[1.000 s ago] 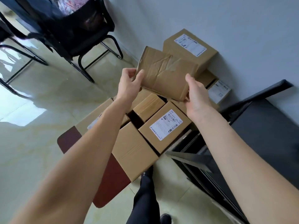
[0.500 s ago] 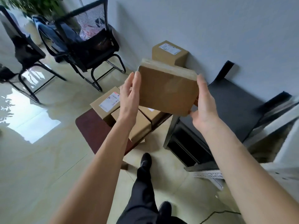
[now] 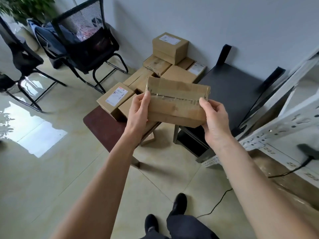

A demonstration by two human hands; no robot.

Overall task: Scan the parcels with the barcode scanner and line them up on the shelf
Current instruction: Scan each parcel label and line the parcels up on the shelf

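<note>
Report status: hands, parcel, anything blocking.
Left hand and right hand both grip the flat brown taped cardboard parcel. No label on the face toward the camera. Nothing between parcel and white metal shelf.

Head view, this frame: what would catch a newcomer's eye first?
The flat taped parcel held up mid-frame, left hand and right hand gripping its two ends. Behind it, a heap of cardboard boxes sits on a low brown table against the wall. At the right edge, a white metal shelf carries a dark corded device.
</note>
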